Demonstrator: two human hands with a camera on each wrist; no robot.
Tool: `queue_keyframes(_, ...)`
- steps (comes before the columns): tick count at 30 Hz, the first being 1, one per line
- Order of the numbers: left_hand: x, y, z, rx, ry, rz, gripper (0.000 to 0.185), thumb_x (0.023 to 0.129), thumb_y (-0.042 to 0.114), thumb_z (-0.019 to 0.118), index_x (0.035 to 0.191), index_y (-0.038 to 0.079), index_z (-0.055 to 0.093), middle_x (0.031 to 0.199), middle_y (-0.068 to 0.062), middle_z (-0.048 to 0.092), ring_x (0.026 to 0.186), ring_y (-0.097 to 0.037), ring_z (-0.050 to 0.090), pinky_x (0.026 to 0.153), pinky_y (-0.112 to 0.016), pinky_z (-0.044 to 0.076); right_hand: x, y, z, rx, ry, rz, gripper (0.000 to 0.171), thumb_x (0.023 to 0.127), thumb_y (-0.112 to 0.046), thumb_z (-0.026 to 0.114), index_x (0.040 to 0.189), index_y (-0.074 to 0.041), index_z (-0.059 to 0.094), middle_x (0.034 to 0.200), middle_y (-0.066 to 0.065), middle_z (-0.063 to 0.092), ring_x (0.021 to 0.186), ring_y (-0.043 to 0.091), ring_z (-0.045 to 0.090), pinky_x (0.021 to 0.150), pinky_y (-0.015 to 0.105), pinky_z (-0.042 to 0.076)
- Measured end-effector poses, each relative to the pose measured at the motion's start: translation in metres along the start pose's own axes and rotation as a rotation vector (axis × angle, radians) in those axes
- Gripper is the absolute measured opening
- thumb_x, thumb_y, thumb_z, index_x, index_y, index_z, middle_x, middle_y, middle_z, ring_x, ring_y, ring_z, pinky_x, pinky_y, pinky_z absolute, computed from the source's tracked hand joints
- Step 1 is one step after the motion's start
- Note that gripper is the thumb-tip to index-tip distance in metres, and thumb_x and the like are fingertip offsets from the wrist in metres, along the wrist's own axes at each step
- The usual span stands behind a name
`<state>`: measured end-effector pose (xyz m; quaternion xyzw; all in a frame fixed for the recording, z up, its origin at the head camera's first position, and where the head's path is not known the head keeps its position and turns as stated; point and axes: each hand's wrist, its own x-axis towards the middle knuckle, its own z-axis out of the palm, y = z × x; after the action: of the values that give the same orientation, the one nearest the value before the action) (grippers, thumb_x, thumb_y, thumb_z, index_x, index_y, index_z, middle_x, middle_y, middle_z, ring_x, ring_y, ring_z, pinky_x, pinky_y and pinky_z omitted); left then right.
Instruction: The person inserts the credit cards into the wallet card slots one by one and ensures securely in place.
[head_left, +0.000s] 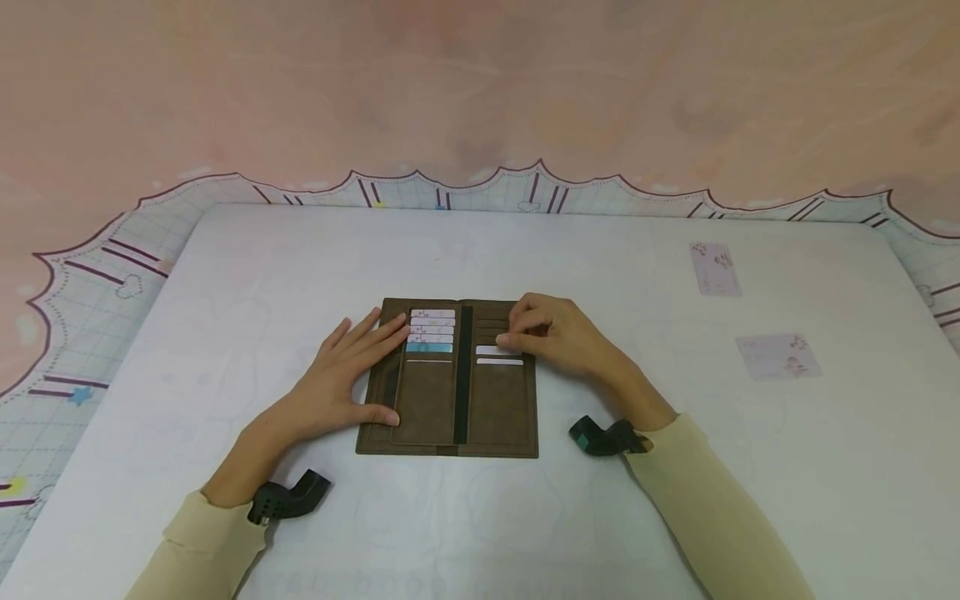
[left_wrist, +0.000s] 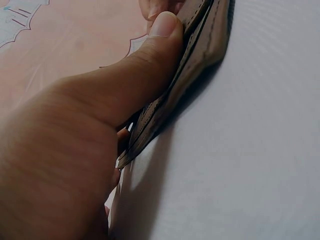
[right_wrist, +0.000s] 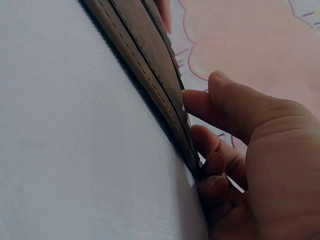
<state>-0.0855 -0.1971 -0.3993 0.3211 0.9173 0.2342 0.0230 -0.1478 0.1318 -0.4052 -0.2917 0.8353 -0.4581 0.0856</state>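
Observation:
A brown bifold card wallet (head_left: 498, 408) lies opened flat on the white table. Several pale patterned cards (head_left: 432, 322) and a blue one (head_left: 430, 347) show in the left side's slots. On the right side, white cards (head_left: 500, 362) stick out of two slots. My left hand (head_left: 330, 387) rests spread on the wallet's left part, its thumb over the edge in the left wrist view. Bent at the upper right slots, my right hand (head_left: 558, 337) has its thumb tip at the upper white card; I cannot tell whether it pinches that card.
Two pale pink patterned cards lie apart on the table's right side, one farther back (head_left: 716, 269) and one nearer (head_left: 778, 357). A patterned cloth border (head_left: 555, 193) runs along the table's far edge. Black wrist cameras (head_left: 288, 497) sit on both wrists.

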Motion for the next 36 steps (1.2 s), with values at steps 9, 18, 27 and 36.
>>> queue_keyframes(9,0.0010,0.0005,-0.0009,-0.003,-0.001,-0.001,0.106,0.067,0.049,0.082,0.152,0.015,0.028,0.156,-0.008,0.026,0.144,-0.033,0.010,0.112,-0.056,0.002,-0.0013,-0.0013,0.0019,0.011,0.017,0.024,0.012,0.086,-0.028,0.073,0.082,-0.018,0.079,0.094,-0.004,0.059,0.090,0.015,0.053,0.079,0.035,0.044)
queue_keyframes(18,0.0010,0.0000,-0.0006,0.003,-0.005,-0.007,0.106,0.067,0.050,0.082,0.152,0.014,0.029,0.156,-0.008,0.026,0.144,-0.033,0.009,0.112,-0.056,0.002,-0.0016,-0.0049,0.0014,-0.002,0.002,0.038,0.013,0.087,-0.029,0.072,0.082,-0.019,0.078,0.095,-0.006,0.058,0.091,0.015,0.053,0.080,0.034,0.044)
queue_keyframes(27,0.0007,0.0007,-0.0004,0.008,-0.010,-0.013,0.106,0.067,0.050,0.081,0.152,0.014,0.029,0.156,-0.008,0.026,0.144,-0.033,0.009,0.112,-0.055,0.002,-0.0010,-0.0037,0.0008,-0.013,-0.019,0.037,0.013,0.087,-0.028,0.072,0.083,-0.018,0.078,0.095,-0.004,0.058,0.089,0.015,0.052,0.078,0.034,0.043)
queue_keyframes(36,0.0005,0.0008,-0.0010,0.002,-0.003,-0.002,0.105,0.068,0.050,0.081,0.152,0.015,0.028,0.156,-0.008,0.026,0.144,-0.033,0.009,0.112,-0.056,0.002,-0.0007,-0.0075,-0.0008,-0.062,-0.062,0.057,0.015,0.092,-0.024,0.066,0.093,-0.014,0.077,0.101,-0.002,0.056,0.095,0.017,0.051,0.083,0.035,0.043)
